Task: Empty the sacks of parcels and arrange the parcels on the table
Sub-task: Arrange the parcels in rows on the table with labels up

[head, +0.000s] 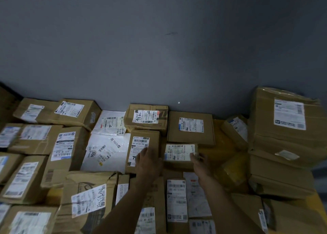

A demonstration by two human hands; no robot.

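Brown cardboard parcels with white labels cover a yellow table [223,138] against a grey wall. My left hand [148,162] lies flat, fingers straight, on an upright brown box [141,145] in the middle. My right hand [199,161] holds the right end of a small labelled parcel [178,153] just to the right of that box, with fingers curled round its edge. No sack is in view.
Two white plastic mailers [106,145] lie left of the centre box. A tall stack of large boxes [286,127] stands at the right. A flat square box [191,127] sits behind the small parcel. Bare yellow table shows between it and the stack.
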